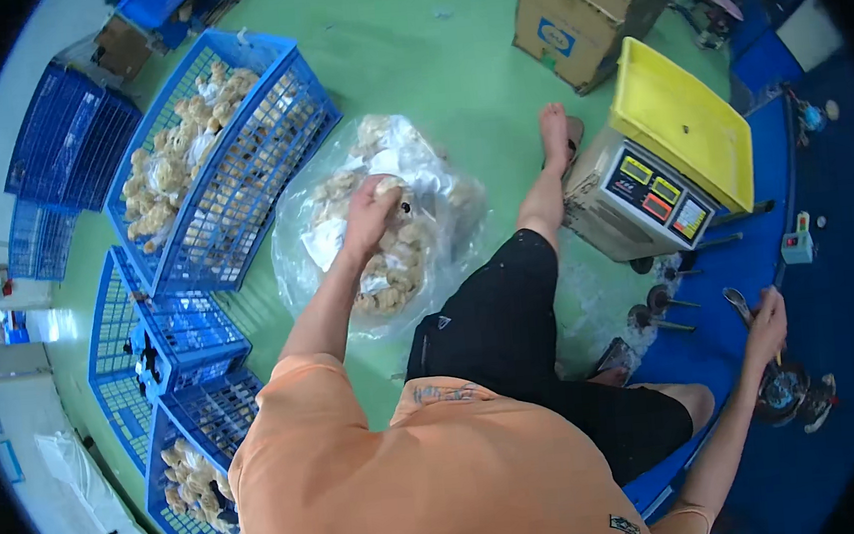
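My left hand point(371, 219) reaches into a clear plastic bag point(297, 267) on the floor. Its fingers are closed on a small beige plush piece point(391, 186) with a dark spot beside it. Many similar fluffy beige pieces point(388, 285) and some white scraps fill the bag. Far to the right, over the blue surface, my right hand point(768, 325) is closed around a slim tool with a shiny metal end point(738, 303). The kind of tool is too small to make out.
A blue crate point(231, 192) of beige plush pieces stands left of the bag; another crate point(182, 532) sits lower left. At right are a scale-like box with a display panel point(657, 199), a yellow tray point(686, 121) and a blue table point(718, 274). A cardboard box point(570, 45) stands beyond.
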### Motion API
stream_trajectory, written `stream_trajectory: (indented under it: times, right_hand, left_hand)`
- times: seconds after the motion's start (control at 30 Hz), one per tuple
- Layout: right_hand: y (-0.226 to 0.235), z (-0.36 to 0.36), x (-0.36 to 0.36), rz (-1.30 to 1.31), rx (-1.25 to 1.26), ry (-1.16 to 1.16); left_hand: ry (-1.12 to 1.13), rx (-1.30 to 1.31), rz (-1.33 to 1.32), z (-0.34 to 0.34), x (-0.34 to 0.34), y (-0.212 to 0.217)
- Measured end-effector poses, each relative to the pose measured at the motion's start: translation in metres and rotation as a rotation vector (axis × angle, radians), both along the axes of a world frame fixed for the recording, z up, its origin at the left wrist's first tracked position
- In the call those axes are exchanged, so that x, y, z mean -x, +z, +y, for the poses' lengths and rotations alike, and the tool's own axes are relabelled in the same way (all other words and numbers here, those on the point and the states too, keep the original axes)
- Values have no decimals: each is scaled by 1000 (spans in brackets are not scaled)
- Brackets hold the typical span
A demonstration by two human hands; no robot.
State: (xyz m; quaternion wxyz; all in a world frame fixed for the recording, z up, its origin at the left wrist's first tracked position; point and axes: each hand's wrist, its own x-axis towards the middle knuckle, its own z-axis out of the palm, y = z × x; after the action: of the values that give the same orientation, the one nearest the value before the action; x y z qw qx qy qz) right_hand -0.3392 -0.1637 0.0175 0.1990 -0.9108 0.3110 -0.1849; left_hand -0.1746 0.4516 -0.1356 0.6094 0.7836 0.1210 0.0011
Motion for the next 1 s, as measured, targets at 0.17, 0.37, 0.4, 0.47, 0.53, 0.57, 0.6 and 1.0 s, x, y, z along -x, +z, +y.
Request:
stream_trajectory:
  times: [0.17, 0.37, 0.4, 0.47, 0.53, 0.57, 0.6, 1.0]
  right_hand:
    - [0, 88, -12, -370, -195, 242]
    - [27, 195, -19, -450, -15, 739]
    - [37, 203, -26, -452, 52, 805]
    - [46, 205, -34, -446, 117, 880]
    - [24, 187, -31, -216, 112, 787]
    - [12, 177, -25, 3, 85, 725]
    - [4, 171, -24, 3, 89, 699]
    - [-52, 153, 14, -151, 77, 354]
  left_hand:
    - [-126, 529, -91, -72, -2, 84]
    - [-758, 170, -135, -161, 1, 157]
    - [-922, -59, -172, -172, 4, 165]
    - [-1041, -162, -413, -202, 6, 179]
    - [-1163, -360, -947, -240, 5, 193]
    - [-1193, -443, -1236, -259, 7, 199]
    - [-992, -427, -1272, -270, 13, 196]
    - [-727, 436, 86, -350, 87, 82]
